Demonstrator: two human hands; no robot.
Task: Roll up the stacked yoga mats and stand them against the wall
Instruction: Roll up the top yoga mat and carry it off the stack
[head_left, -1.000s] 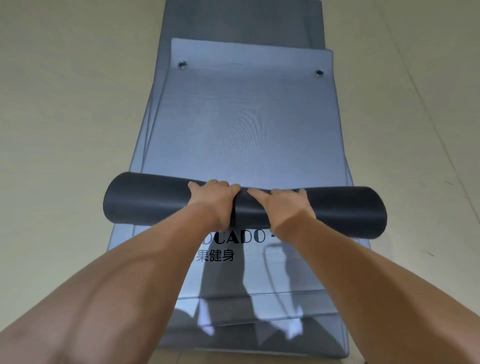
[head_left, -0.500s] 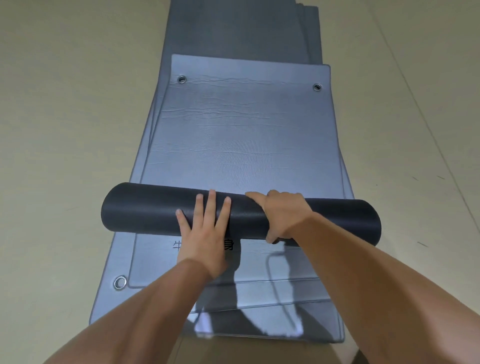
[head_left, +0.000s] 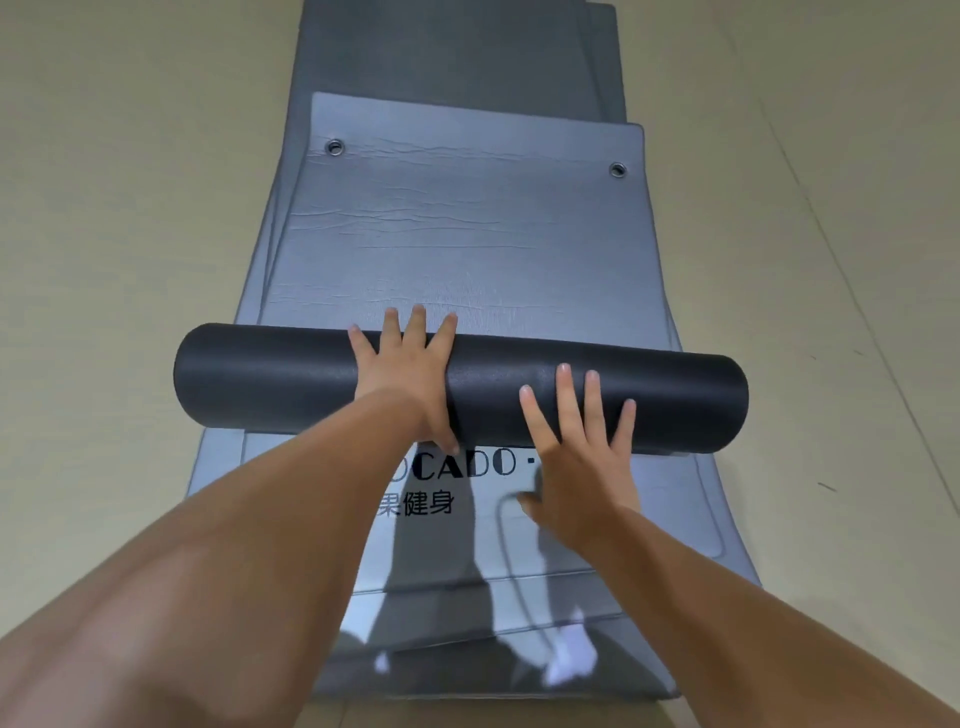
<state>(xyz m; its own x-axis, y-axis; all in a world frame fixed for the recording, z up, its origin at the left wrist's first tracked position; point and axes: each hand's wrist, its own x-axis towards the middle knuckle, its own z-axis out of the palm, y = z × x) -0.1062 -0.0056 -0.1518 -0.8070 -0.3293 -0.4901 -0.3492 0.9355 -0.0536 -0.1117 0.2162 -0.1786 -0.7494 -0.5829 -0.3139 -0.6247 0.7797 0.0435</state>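
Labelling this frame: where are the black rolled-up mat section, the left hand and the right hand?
Black rolled-up foam mat section (head_left: 270, 379): head view, left stretch of the roll.
Left hand (head_left: 406, 374): head view, back of hand.
Right hand (head_left: 577, 462): head view, back of hand.

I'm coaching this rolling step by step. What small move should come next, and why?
Probably push the black rolled-up mat forward a part-turn: the left hand lies flat over its top, the right hand flat against its near side, and a long flat grey stretch, up to two metal eyelets, is not yet rolled.
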